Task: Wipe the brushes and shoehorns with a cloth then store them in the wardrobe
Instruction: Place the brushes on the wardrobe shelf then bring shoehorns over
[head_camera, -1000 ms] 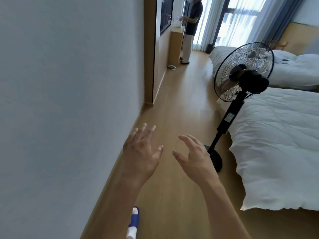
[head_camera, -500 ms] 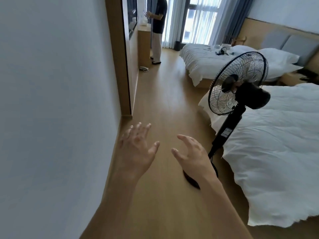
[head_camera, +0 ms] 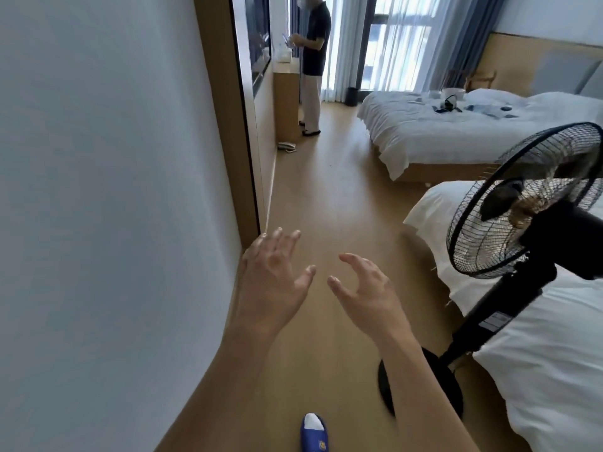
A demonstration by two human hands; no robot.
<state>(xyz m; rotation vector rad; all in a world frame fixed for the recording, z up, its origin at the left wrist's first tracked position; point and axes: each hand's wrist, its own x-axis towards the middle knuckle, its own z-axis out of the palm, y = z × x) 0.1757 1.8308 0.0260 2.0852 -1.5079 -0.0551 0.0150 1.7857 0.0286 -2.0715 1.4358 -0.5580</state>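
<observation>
No brush, shoehorn, cloth or wardrobe shows in the head view. My left hand (head_camera: pixel 272 282) is stretched out in front of me over the wooden floor, fingers spread and holding nothing. Beside it my right hand (head_camera: pixel 365 291) is held out too, fingers loosely bent, with nothing in it. The two hands are a short gap apart and touch nothing.
A white wall (head_camera: pixel 114 190) runs along my left. A black standing fan (head_camera: pixel 522 216) stands close on the right by a white bed (head_camera: pixel 554 370). A second bed (head_camera: pixel 456 128) lies beyond. A person (head_camera: pixel 311 66) stands at a wooden cabinet (head_camera: pixel 287 102) far down the corridor. My blue slipper (head_camera: pixel 315 433) shows below.
I have moved forward along the corridor; the fan has slid right and nearer, and the far bed and person show more. Both hands stay held out and hold nothing.
</observation>
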